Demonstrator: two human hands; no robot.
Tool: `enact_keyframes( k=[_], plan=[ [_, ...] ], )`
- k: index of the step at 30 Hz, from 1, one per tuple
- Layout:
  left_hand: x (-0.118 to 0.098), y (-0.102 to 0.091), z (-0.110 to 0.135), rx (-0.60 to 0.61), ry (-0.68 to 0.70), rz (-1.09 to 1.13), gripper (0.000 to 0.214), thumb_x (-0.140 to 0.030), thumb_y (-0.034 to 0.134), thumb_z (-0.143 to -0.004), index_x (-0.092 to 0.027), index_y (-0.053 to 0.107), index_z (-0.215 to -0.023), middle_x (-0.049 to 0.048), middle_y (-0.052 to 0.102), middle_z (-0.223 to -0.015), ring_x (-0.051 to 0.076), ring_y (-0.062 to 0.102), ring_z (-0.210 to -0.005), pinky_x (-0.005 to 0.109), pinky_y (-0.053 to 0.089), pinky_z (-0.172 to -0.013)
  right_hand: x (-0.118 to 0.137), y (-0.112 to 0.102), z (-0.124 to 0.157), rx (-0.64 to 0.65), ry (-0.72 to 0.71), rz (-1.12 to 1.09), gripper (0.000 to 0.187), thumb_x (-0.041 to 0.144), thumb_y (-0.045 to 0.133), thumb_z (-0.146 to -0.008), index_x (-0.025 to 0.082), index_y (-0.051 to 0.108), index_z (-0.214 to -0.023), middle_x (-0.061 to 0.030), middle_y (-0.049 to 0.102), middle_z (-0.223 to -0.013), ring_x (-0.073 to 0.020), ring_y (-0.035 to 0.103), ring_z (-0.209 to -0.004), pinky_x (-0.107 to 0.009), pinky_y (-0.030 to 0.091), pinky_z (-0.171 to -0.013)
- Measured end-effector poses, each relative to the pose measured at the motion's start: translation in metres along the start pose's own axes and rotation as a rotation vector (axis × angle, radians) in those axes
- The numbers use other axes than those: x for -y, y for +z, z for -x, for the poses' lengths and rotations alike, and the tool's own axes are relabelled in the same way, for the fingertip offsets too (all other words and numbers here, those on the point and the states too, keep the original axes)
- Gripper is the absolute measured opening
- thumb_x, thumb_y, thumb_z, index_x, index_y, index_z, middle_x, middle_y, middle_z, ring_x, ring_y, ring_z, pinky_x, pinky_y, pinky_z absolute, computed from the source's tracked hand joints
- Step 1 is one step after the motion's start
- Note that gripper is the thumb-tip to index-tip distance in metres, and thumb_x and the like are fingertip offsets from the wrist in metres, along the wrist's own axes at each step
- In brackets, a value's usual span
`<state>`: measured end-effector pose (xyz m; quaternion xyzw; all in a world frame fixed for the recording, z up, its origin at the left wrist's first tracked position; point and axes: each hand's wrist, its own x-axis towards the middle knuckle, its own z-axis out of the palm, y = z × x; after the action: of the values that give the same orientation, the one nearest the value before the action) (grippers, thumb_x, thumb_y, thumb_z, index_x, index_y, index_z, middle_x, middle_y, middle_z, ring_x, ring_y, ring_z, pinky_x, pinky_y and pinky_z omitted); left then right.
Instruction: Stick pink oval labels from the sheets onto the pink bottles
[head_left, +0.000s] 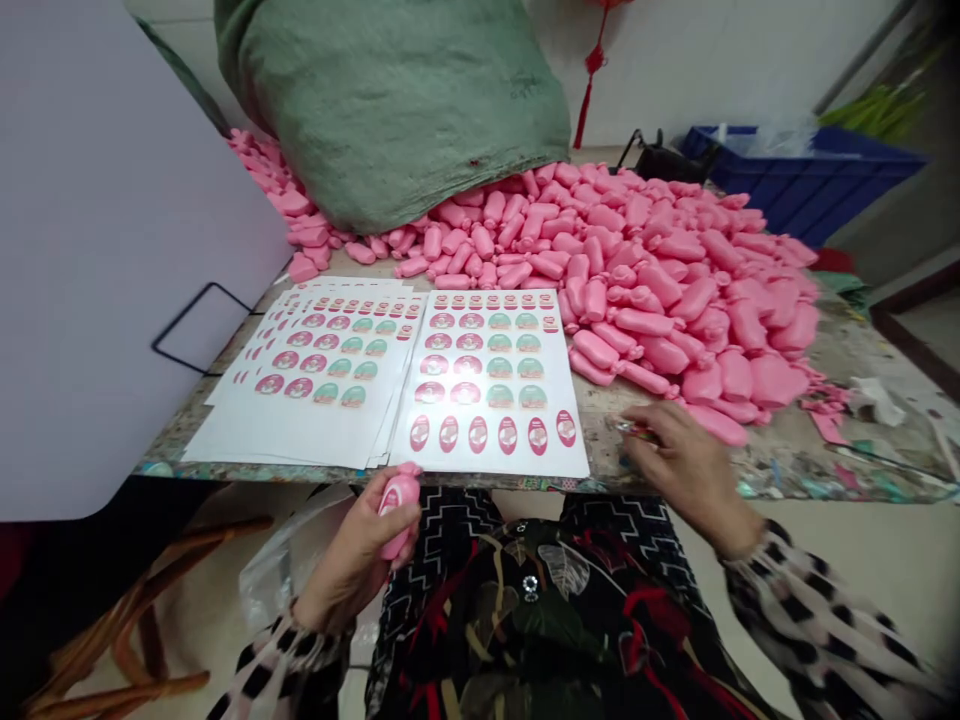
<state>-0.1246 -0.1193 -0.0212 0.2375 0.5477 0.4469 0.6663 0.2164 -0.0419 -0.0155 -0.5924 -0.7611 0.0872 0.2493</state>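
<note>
Pink moulded bar [400, 503] lies clasped inside the curled left hand [346, 565], just below the table edge [517, 480].

- A small workshop is shown, not a home
- A paint-stained surface [874, 450] is used as a workbench
- Pink pieces [675, 290] are heaped in bulk
- Label sheets [487, 380] are laid out
- A green sack [390, 110] and a blue crate [802, 185] are kept behind

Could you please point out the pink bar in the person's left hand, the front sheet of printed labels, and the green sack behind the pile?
Pink bar [399, 505]: head view, on its middle, above the fingers.
Front label sheet [487, 370]: head view, on its printed centre.
Green sack [390, 110]: head view, on its bulging middle.
</note>
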Motion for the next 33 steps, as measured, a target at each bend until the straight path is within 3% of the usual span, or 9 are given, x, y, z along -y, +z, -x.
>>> enact_keyframes(
  k=[6,9,12,14,18,20,23,28,33],
  plan=[
    [0.044,-0.079,0.032,-0.254,-0.321,0.218,0.041,-0.018,0.069,-0.07,-0.02,0.053,-0.107,0.0026,0.061,-0.084,0.01,0.06,-0.063,0.019,0.048,-0.053,-0.044,-0.019,0.018,0.152,0.065,0.471,0.039,0.037,0.043,-0.085,0.024,0.055,-0.119,-0.0106,0.056,-0.114,-0.0242,0.06,-0.07,-0.03,0.037,-0.043],
    [0.071,-0.096,0.022,-0.48,-0.335,0.082,0.033,-0.015,0.058,-0.078,-0.016,0.052,-0.11,0.005,0.061,-0.088,0.011,0.06,-0.063,0.025,0.051,-0.062,-0.052,-0.019,0.022,0.203,0.064,0.513,0.043,0.038,0.041,-0.085,0.024,0.051,-0.124,-0.0113,0.057,-0.114,-0.0268,0.06,-0.071,-0.03,0.035,-0.041],
    [0.086,-0.104,0.006,-0.724,-0.292,-0.077,0.05,-0.021,0.053,-0.081,-0.017,0.037,-0.128,0.009,0.057,-0.105,0.01,0.059,-0.066,0.027,0.049,-0.067,-0.058,-0.019,0.021,0.214,0.044,0.517,0.045,0.039,0.041,-0.085,0.023,0.049,-0.126,-0.0114,0.058,-0.114,-0.0297,0.061,-0.076,-0.032,0.037,-0.043],
    [0.081,-0.102,0.001,-0.744,-0.268,-0.166,0.058,-0.03,0.058,-0.078,-0.018,0.036,-0.13,0.0084,0.058,-0.105,0.011,0.058,-0.066,0.026,0.047,-0.065,-0.058,-0.021,0.019,0.203,0.052,0.482,0.046,0.04,0.042,-0.085,0.022,0.048,-0.127,-0.0114,0.06,-0.111,-0.031,0.061,-0.082,-0.034,0.041,-0.049],
    [0.04,-0.064,0.009,-0.501,-0.096,-0.495,0.036,-0.043,0.066,-0.067,-0.013,0.066,-0.087,0.006,0.064,-0.074,0.018,0.057,-0.066,0.027,0.046,-0.063,-0.033,-0.027,0.016,0.189,0.15,0.173,0.046,0.044,0.05,-0.082,0.024,0.05,-0.124,-0.0069,0.066,-0.101,-0.0245,0.062,-0.077,-0.033,0.046,-0.06],
    [0.013,-0.028,0.016,-0.371,0.182,-0.568,0.029,-0.04,0.067,-0.068,-0.019,0.068,-0.088,0.0042,0.066,-0.087,0.019,0.058,-0.082,0.027,0.045,-0.077,-0.006,-0.025,0.013,0.238,0.111,-0.093,0.041,0.042,0.053,-0.081,0.025,0.055,-0.118,-0.0048,0.066,-0.102,-0.0208,0.062,-0.077,-0.031,0.047,-0.064],
    [-0.014,0.03,0.016,-0.089,0.31,-0.66,0.03,-0.035,0.063,-0.074,-0.026,0.066,-0.102,0.0025,0.066,-0.1,0.018,0.058,-0.091,0.028,0.043,-0.085,0.043,-0.018,0.009,0.45,-0.079,-0.375,0.028,0.035,0.056,-0.08,0.027,0.062,-0.106,-0.002,0.067,-0.097,-0.0175,0.061,-0.078,-0.028,0.046,-0.066],
    [-0.02,0.08,-0.003,0.467,0.146,-0.594,0.034,-0.035,0.059,-0.078,-0.023,0.062,-0.11,0.0034,0.065,-0.093,0.014,0.058,-0.08,0.026,0.045,-0.076,0.081,-0.006,0.009,0.573,-0.154,-0.483,0.022,0.03,0.062,-0.074,0.025,0.063,-0.095,0.0021,0.065,-0.076,-0.0122,0.055,-0.063,-0.023,0.04,-0.057],
    [-0.006,0.084,-0.016,0.536,-0.107,-0.337,0.032,-0.038,0.054,-0.081,-0.015,0.058,-0.102,0.0046,0.062,-0.083,0.01,0.057,-0.061,0.024,0.046,-0.061,0.065,0.003,0.018,0.446,0.077,-0.626,0.027,0.041,0.062,-0.076,0.022,0.059,-0.095,0.0006,0.061,-0.079,-0.0125,0.052,-0.068,-0.024,0.039,-0.059]
  ],
)
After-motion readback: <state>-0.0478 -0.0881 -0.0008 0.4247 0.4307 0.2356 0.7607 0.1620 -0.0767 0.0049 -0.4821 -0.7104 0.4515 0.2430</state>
